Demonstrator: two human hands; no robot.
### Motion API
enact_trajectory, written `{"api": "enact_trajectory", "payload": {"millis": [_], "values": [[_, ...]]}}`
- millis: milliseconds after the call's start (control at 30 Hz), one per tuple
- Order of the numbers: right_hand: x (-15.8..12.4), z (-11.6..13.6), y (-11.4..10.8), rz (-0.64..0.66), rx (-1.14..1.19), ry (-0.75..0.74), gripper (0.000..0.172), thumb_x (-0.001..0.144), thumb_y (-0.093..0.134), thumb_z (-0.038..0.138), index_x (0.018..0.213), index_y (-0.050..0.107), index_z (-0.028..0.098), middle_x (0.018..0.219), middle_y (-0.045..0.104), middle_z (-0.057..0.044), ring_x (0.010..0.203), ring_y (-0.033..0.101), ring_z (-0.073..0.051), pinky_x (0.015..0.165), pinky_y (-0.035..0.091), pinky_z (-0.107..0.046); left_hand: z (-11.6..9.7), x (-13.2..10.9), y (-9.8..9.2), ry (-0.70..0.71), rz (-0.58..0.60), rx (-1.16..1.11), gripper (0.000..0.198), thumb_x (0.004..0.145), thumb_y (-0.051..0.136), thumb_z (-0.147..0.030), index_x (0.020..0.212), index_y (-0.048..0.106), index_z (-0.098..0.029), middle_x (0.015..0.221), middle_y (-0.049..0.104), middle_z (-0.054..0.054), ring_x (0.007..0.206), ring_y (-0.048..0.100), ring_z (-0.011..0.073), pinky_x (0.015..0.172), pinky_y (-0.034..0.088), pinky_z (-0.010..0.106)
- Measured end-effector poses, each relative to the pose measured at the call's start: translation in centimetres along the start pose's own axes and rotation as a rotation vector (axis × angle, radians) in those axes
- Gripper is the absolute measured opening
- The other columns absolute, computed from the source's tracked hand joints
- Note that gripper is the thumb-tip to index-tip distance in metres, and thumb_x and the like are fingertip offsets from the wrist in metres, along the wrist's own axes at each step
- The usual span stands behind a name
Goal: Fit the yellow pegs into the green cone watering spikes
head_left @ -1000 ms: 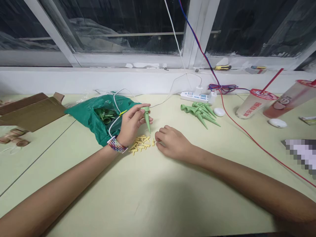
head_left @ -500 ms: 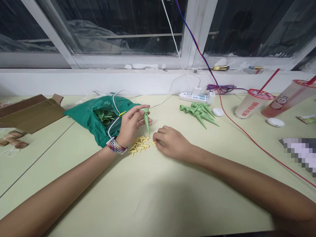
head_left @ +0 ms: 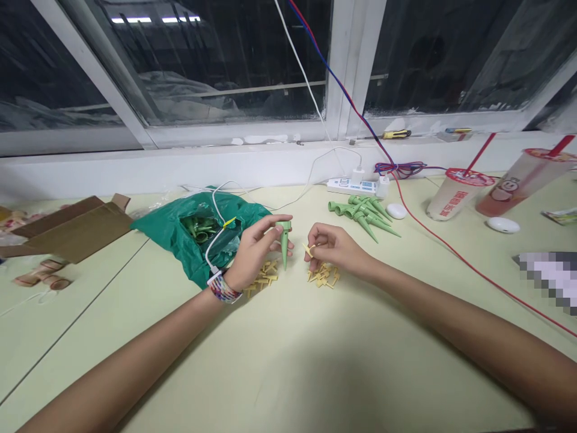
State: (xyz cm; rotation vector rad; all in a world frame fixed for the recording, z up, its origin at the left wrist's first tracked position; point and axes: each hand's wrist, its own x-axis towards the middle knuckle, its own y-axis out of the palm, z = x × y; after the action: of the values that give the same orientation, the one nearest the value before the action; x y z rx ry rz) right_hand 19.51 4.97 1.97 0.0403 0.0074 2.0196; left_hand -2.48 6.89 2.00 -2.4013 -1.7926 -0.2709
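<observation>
My left hand (head_left: 255,249) pinches a green cone-shaped spike (head_left: 284,242) by its wide top, tip pointing down, just above the table. My right hand (head_left: 336,248) is raised beside it, fingers pinched on a small yellow plastic piece (head_left: 309,250). Several more yellow pieces (head_left: 323,276) lie under the right hand, and another small heap (head_left: 265,276) lies under the left. An open green plastic bag (head_left: 202,231) with more green parts inside sits just left of my left hand. A pile of green spikes (head_left: 363,211) lies behind the right hand.
A white power strip (head_left: 351,185) with cables sits by the wall. A red wire (head_left: 460,255) runs across the table's right side. Two drink cups (head_left: 455,192) with straws lie at far right, with two white oval objects (head_left: 502,224). A cardboard box (head_left: 67,227) is at left.
My right hand lifted off the table with a yellow piece pinched in it and moved toward the spike. The view shifted, so everything sits a little lower and to the right.
</observation>
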Motion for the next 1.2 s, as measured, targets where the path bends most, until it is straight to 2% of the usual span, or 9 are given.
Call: {"api": "enact_trajectory", "payload": {"millis": [167, 333, 467, 633, 867, 1200], "values": [[-1.4, -0.4, -0.7, -0.088, -0.003, -0.047, 0.024, 0.079, 0.079, 0.026, 0.088, 0.058, 0.021, 0.069, 0.065, 0.004, 0.063, 0.071, -0.016, 0.062, 0.056, -0.028, -0.9, -1.1, 1.5, -0.07, 0.109, 0.05, 0.041, 0.093, 0.074, -0.046, 0.126, 0.074, -0.022, 0.117, 0.071, 0.009, 0.089, 0.077, 0.0241, 0.076, 0.07, 0.038], [-3.3, -0.6, -0.7, -0.161, 0.005, -0.1, 0.032, 0.081, 0.084, 0.043, 0.094, 0.068, 0.018, 0.08, 0.073, -0.003, 0.066, 0.072, -0.016, 0.066, 0.059, -0.031, -1.5, -1.5, 2.3, -0.164, 0.155, 0.056, 0.045, 0.09, 0.078, -0.044, 0.129, 0.074, -0.022, 0.118, 0.075, 0.009, 0.101, 0.078, 0.0266, 0.08, 0.07, 0.036], [-3.3, -0.9, -0.5, -0.206, -0.007, -0.132, 0.038, 0.082, 0.082, 0.051, 0.095, 0.071, 0.017, 0.083, 0.075, -0.005, 0.067, 0.072, -0.016, 0.067, 0.062, -0.032, -1.5, -1.7, 2.3, -0.18, 0.19, 0.033, 0.049, 0.089, 0.08, -0.039, 0.133, 0.072, -0.02, 0.111, 0.079, 0.01, 0.103, 0.078, 0.0286, 0.084, 0.069, 0.039], [-2.0, -0.9, -0.3, -0.214, -0.038, -0.211, 0.033, 0.086, 0.08, 0.049, 0.097, 0.071, 0.019, 0.087, 0.077, -0.005, 0.068, 0.074, -0.018, 0.068, 0.064, -0.033, -1.5, -1.7, 2.0, -0.182, 0.196, -0.004, 0.05, 0.089, 0.079, -0.036, 0.136, 0.069, -0.022, 0.11, 0.08, 0.01, 0.103, 0.079, 0.0279, 0.09, 0.068, 0.042], [-2.3, -0.5, -0.1, -0.235, -0.262, -0.324, 0.018, 0.095, 0.071, 0.04, 0.097, 0.072, 0.022, 0.084, 0.076, -0.003, 0.07, 0.076, -0.019, 0.07, 0.064, -0.034, -1.1, -1.3, 1.7, -0.169, 0.12, -0.01, 0.046, 0.083, 0.085, -0.033, 0.126, 0.074, -0.024, 0.094, 0.078, 0.006, 0.09, 0.077, 0.0227, 0.084, 0.068, 0.038], [-2.5, 0.4, -0.3, -0.24, -0.263, -0.304, 0.015, 0.095, 0.071, 0.036, 0.094, 0.071, 0.021, 0.081, 0.075, -0.003, 0.066, 0.074, -0.018, 0.065, 0.063, -0.031, -1.2, -1.4, 1.8, -0.188, 0.139, -0.087, 0.036, 0.079, 0.089, -0.031, 0.11, 0.072, -0.02, 0.104, 0.077, 0.007, 0.092, 0.077, 0.0227, 0.083, 0.068, 0.039]]}}
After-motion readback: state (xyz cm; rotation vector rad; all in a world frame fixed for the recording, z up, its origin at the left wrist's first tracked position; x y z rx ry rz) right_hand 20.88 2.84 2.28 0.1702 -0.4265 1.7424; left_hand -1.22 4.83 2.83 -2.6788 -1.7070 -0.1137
